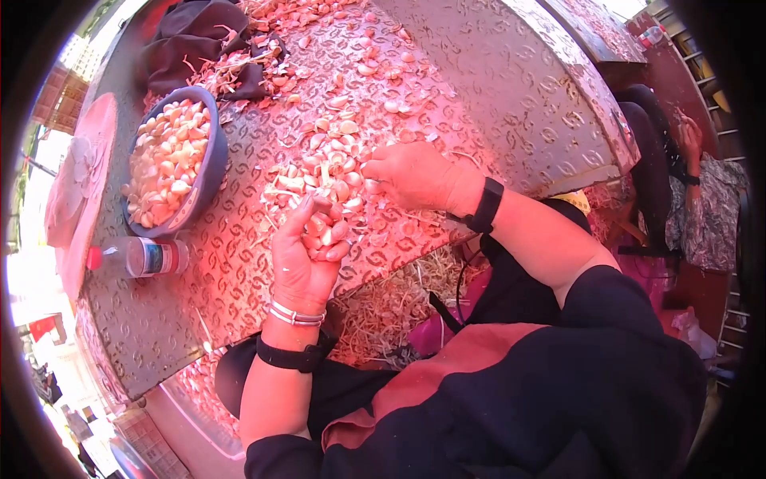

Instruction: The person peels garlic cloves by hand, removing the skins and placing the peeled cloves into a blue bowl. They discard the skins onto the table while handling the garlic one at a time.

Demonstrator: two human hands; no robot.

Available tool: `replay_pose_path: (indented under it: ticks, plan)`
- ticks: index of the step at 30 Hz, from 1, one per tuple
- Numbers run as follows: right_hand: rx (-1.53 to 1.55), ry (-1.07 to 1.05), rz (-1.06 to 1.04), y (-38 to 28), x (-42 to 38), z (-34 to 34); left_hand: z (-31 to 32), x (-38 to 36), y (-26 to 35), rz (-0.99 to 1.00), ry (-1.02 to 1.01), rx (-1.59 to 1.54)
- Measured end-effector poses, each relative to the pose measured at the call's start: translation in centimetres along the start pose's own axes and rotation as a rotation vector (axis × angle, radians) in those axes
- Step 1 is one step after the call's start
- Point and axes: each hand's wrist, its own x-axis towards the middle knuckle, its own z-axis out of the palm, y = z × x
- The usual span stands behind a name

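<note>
My left hand (pixel 307 255) is palm up near the table's front edge, its fingers curled round several peeled garlic cloves (pixel 321 231). To its right, my right hand (pixel 419 176) reaches over the heap with thumb and fingers pinched together. Whatever lies between those fingertips is hidden. Loose garlic cloves (pixel 339 144), some pale and bare, spread with bits of skin just beyond both hands. A blue bowl (pixel 211 160) full of peeled cloves stands on the left.
The patterned metal table (pixel 511 88) carries a dark cloth (pixel 187 40) at the back and a plastic bottle (pixel 152 257) lying at left. Garlic husks (pixel 383 307) fill the space below the front edge. Another person's hand (pixel 690 140) shows at far right.
</note>
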Motion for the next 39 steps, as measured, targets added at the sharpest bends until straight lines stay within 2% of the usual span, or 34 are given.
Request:
replay_pose_path:
  ticks: [2,3,5,6,8,9,11,12,15,19,21,23,24,26,27,31,33,34,35,39]
  plan:
    - [-0.014,0.093,-0.151,-0.3,0.0,1.5,-0.4,0.3,-0.1,-0.019,-0.016,0.015]
    - [-0.018,0.096,-0.147,-0.2,0.1,1.5,-0.5,0.5,-0.2,-0.038,-0.031,0.027]
    - [-0.080,-0.073,0.002,0.1,0.9,1.5,-0.8,0.6,-0.3,-0.051,-0.061,0.032]
    - [-0.080,-0.075,-0.004,0.2,1.0,1.2,-0.9,0.5,-0.2,-0.063,-0.087,0.037]
    - [0.300,-0.063,0.191,0.6,1.0,0.0,-1.0,0.4,-0.2,-0.048,-0.071,0.046]
    - [0.297,-0.065,0.186,0.8,1.0,-0.2,-0.9,0.3,-0.2,-0.037,-0.058,0.059]
    - [1.253,-0.143,0.425,1.2,1.1,-0.5,-0.6,0.1,-0.1,-0.016,-0.029,0.119]
    - [1.423,-0.152,0.399,0.3,1.0,-1.4,-0.6,0.0,-0.1,0.001,0.003,0.182]
    - [1.464,-0.138,0.285,-1.2,1.1,-1.8,-0.4,0.1,-0.6,-0.015,0.030,0.214]
    - [1.308,-0.094,0.183,-3.2,0.6,-0.4,0.1,-0.1,-1.4,-0.104,0.051,0.216]
    - [1.225,-0.052,0.179,-3.7,0.7,0.2,-0.4,0.0,-1.7,-0.110,-0.011,0.219]
    - [0.896,0.015,0.201,-4.1,0.4,0.1,-0.8,0.0,-1.9,-0.106,0.086,0.257]
    - [0.891,0.028,0.209,-4.2,0.4,-0.1,-0.4,-0.1,-2.1,-0.079,0.153,0.341]
    - [0.663,0.047,0.163,-4.4,0.2,-0.6,-0.4,-0.1,-2.2,-0.066,0.175,0.467]
    - [0.660,0.053,0.170,-4.4,0.0,-0.3,-0.3,-0.1,-2.3,-0.041,0.206,0.585]
    - [0.625,0.173,0.046,-4.4,-0.5,0.3,0.3,-0.2,-2.4,0.012,0.228,0.546]
    - [0.414,0.176,-0.115,-4.6,-0.9,0.0,-0.2,-0.1,-2.6,0.039,0.211,0.601]
    - [0.445,0.166,-0.151,-4.5,-1.1,0.5,-0.7,0.0,-2.6,0.050,0.149,0.675]
    - [0.449,0.164,-0.151,-4.5,-1.2,0.6,-1.1,-0.1,-2.6,0.061,0.091,0.748]
    - [0.445,0.179,-0.178,-4.5,-1.4,0.2,-0.6,0.0,-2.9,0.149,0.100,0.905]
